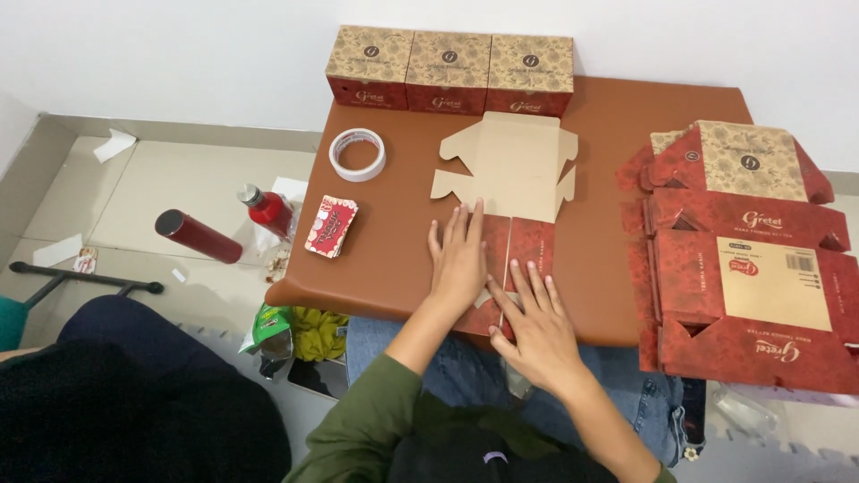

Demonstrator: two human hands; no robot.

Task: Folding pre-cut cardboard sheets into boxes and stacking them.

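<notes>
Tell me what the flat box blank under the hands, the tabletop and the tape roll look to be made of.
Box blank: thin cardboard, plain matte tan inside, printed red outside; it shows cut flaps and fold lines. Both the left hand and the right hand press it flat. Tabletop: smooth brown covering, perhaps vinyl or faux leather, with rounded edges and a soft sheen. Tape roll: whitish tape, probably plastic or paper film.

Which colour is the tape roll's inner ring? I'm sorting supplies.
Red, with white tape wound around it; the head view shows the tape roll best.
</notes>
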